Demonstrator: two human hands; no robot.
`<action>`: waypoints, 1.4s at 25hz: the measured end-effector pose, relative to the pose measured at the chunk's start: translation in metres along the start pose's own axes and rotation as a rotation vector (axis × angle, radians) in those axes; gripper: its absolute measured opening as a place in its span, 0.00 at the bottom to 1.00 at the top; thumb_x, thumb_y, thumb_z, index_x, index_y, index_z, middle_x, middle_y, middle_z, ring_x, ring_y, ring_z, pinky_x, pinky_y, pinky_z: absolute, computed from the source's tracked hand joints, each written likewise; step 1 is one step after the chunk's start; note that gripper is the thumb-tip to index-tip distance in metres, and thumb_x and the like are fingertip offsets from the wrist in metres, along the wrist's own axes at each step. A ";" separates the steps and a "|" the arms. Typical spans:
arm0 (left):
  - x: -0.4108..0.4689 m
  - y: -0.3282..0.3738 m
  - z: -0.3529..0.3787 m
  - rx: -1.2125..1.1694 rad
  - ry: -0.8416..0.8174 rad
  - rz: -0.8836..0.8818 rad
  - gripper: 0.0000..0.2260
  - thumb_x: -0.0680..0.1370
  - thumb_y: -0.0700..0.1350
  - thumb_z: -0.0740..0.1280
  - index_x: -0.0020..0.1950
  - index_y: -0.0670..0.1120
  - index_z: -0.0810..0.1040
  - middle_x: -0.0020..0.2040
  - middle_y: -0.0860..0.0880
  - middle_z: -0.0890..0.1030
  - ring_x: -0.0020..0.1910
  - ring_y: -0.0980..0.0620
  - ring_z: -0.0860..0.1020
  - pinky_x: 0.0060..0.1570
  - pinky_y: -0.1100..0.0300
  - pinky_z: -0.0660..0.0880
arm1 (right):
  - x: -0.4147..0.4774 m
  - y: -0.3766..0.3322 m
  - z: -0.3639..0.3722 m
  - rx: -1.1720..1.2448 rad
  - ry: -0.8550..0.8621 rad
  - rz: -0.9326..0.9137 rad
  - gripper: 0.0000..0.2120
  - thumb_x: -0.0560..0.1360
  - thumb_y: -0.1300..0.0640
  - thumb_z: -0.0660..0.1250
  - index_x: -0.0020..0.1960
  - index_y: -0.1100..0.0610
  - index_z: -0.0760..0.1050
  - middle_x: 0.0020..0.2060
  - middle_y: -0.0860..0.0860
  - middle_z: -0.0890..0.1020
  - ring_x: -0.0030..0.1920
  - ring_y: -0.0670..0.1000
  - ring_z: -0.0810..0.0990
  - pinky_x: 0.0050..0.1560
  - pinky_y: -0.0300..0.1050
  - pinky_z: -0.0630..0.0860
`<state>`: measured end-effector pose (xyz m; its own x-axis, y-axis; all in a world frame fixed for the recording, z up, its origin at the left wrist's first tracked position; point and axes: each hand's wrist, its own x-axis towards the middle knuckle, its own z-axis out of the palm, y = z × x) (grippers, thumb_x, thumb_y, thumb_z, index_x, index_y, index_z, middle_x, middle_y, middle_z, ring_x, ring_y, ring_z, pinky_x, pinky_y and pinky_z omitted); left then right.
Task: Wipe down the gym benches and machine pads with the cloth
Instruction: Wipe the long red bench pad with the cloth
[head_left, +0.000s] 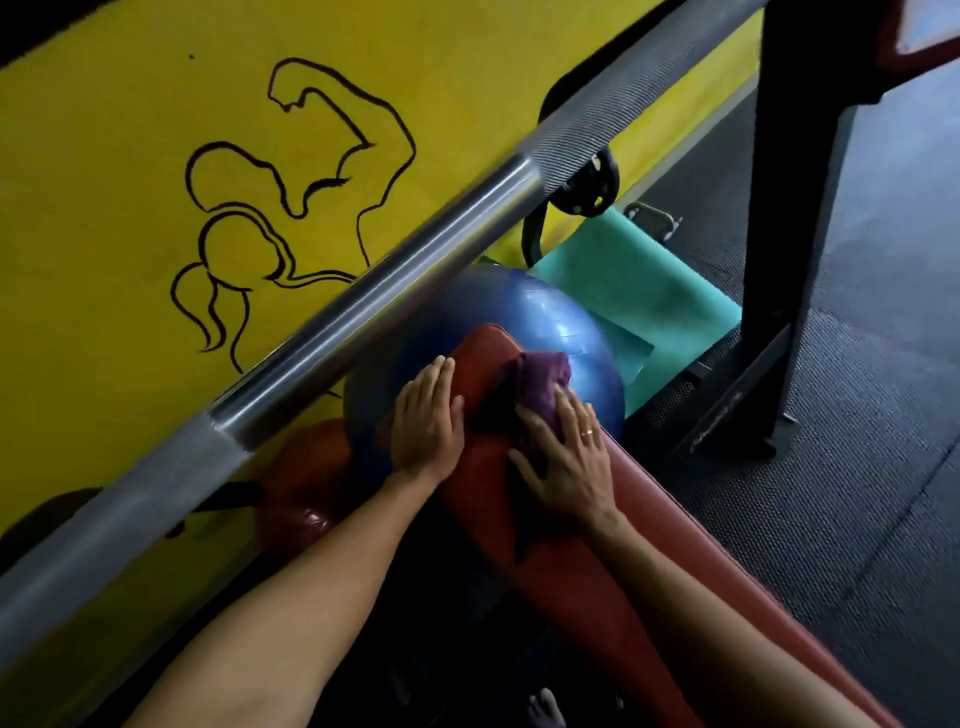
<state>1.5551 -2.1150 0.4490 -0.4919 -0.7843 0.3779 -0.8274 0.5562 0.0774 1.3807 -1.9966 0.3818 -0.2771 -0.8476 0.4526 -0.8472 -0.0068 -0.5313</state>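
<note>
Red bench pad (582, 597) — cloth (540, 382) under flat right hand (569, 467), left hand (426, 421) flat beside.

Two hands: left hand (427, 421), right hand (566, 462). One cloth (540, 387), under right fingers. One bench pad (571, 571). One ring (587, 432). One barbell (363, 306). Two balls: blue ball (545, 317) beyond fingertips, red ball (306, 478) left of left fingers. One mat (639, 291).
</note>
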 end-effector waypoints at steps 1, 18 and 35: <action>-0.002 0.000 0.001 0.041 0.010 0.015 0.23 0.84 0.49 0.56 0.78 0.40 0.65 0.76 0.42 0.69 0.75 0.43 0.68 0.72 0.46 0.66 | 0.006 0.001 0.000 0.003 -0.005 0.090 0.28 0.76 0.39 0.67 0.74 0.47 0.72 0.76 0.61 0.66 0.77 0.64 0.63 0.76 0.63 0.62; -0.001 0.010 -0.007 0.083 -0.023 -0.023 0.25 0.84 0.50 0.56 0.79 0.41 0.63 0.77 0.42 0.67 0.74 0.42 0.69 0.70 0.44 0.67 | 0.028 0.014 -0.015 0.048 -0.029 0.573 0.23 0.72 0.35 0.65 0.60 0.48 0.76 0.53 0.56 0.76 0.50 0.62 0.77 0.50 0.54 0.74; -0.001 0.006 -0.004 0.062 -0.019 -0.001 0.23 0.84 0.48 0.55 0.78 0.41 0.65 0.76 0.42 0.69 0.73 0.43 0.70 0.69 0.45 0.68 | 0.044 -0.058 0.020 0.129 0.268 0.752 0.16 0.77 0.47 0.64 0.60 0.53 0.78 0.67 0.64 0.73 0.71 0.67 0.68 0.75 0.61 0.63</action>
<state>1.5519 -2.1093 0.4529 -0.4954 -0.7903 0.3605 -0.8429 0.5377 0.0203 1.4266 -2.0443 0.4177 -0.8650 -0.4938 0.0892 -0.3365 0.4391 -0.8330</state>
